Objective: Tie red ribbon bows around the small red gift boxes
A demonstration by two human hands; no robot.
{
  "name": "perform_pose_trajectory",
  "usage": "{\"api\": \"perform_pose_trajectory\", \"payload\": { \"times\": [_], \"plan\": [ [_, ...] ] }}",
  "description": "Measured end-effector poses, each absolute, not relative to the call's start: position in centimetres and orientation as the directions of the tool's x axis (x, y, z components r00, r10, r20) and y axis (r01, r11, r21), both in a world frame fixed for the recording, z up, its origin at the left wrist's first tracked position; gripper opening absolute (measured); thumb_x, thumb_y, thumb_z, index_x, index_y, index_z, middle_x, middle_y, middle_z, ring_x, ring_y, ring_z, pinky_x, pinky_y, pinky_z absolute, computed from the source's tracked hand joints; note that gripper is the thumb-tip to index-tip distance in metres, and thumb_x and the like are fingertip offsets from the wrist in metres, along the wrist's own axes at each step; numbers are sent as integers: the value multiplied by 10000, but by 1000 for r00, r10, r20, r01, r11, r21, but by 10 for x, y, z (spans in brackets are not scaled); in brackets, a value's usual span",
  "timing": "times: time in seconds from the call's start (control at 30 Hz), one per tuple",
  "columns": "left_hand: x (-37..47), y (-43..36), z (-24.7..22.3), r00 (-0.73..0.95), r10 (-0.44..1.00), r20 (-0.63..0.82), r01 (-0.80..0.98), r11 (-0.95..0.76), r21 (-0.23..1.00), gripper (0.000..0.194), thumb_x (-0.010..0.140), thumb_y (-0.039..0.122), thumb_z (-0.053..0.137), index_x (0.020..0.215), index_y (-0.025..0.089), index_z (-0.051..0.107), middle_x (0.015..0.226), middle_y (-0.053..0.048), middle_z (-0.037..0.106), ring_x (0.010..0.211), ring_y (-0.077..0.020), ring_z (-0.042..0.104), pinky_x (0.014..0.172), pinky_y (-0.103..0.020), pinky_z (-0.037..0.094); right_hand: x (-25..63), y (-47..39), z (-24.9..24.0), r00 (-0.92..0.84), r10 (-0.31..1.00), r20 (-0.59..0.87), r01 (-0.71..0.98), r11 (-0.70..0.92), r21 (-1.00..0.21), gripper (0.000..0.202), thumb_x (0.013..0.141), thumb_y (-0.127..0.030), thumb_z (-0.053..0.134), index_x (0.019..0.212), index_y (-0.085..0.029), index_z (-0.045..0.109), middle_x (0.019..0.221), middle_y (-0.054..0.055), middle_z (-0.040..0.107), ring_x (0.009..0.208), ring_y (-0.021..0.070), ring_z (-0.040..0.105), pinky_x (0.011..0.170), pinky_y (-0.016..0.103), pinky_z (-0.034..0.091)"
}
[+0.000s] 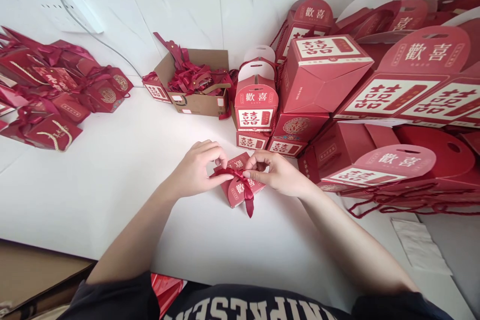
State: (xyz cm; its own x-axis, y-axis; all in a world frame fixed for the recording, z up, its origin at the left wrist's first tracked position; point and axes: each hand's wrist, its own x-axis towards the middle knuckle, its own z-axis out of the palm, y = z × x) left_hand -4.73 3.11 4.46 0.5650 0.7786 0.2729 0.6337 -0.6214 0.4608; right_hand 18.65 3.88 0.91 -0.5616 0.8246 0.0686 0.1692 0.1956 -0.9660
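Observation:
A small red gift box [233, 194] with pale Chinese characters lies on the white table in front of me. Across its top runs a dark red satin ribbon [248, 195], with a knot or bow at the middle and one tail hanging toward me. My left hand [200, 169] pinches the ribbon between thumb and forefinger on the left of the knot. From the right, my right hand [275, 172] pinches it close to the knot. The fingers partly cover the box and the bow.
A brown cardboard box [198, 105] full of red ribbons stands by the tiled wall. Stacked red gift boxes [326, 75] fill the right side, with red cords [412, 200] below. Ribboned boxes [60, 100] crowd the left. A white tissue [420, 245] lies at the right.

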Motion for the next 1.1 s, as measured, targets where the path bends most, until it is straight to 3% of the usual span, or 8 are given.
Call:
{"api": "perform_pose_trajectory", "payload": {
  "times": [0.13,0.37,0.67,0.97,1.1],
  "plan": [
    [-53,34,45,609,759,229,608,-633,479,152,837,339,688,762,210,657,709,12,628,730,-154,563,804,-327,413,187,39,10,-571,817,80,184,222,-958,150,867,-297,656,788,-169,652,766,-1,628,718,127,551,669,255,419],
    [-48,34,38,573,781,249,558,-594,580,101,855,306,675,838,210,702,768,-5,683,741,-151,592,777,-309,465,187,39,10,-579,810,89,220,260,-940,157,879,-301,648,790,-172,642,780,1,615,736,133,544,687,260,417],
    [-57,32,42,633,760,150,537,-570,622,112,852,270,661,778,198,706,753,-22,683,685,-131,608,578,-236,467,193,38,14,-585,808,70,361,337,-870,156,906,-292,595,792,-186,591,802,3,610,744,145,546,691,272,415],
    [-70,36,43,706,674,218,495,-689,529,110,870,158,589,804,202,664,1116,-59,721,1004,-186,684,834,-287,552,208,43,18,-530,848,23,544,360,-758,163,901,-278,579,765,-187,570,813,21,612,757,167,552,681,288,402],
    [-65,38,43,692,690,211,493,-665,561,115,866,122,552,859,199,637,1126,-64,701,1014,-179,658,872,-298,535,211,45,18,-537,843,15,549,363,-753,196,899,-317,590,750,-191,581,777,17,621,736,169,557,656,285,397]
  ]
}}
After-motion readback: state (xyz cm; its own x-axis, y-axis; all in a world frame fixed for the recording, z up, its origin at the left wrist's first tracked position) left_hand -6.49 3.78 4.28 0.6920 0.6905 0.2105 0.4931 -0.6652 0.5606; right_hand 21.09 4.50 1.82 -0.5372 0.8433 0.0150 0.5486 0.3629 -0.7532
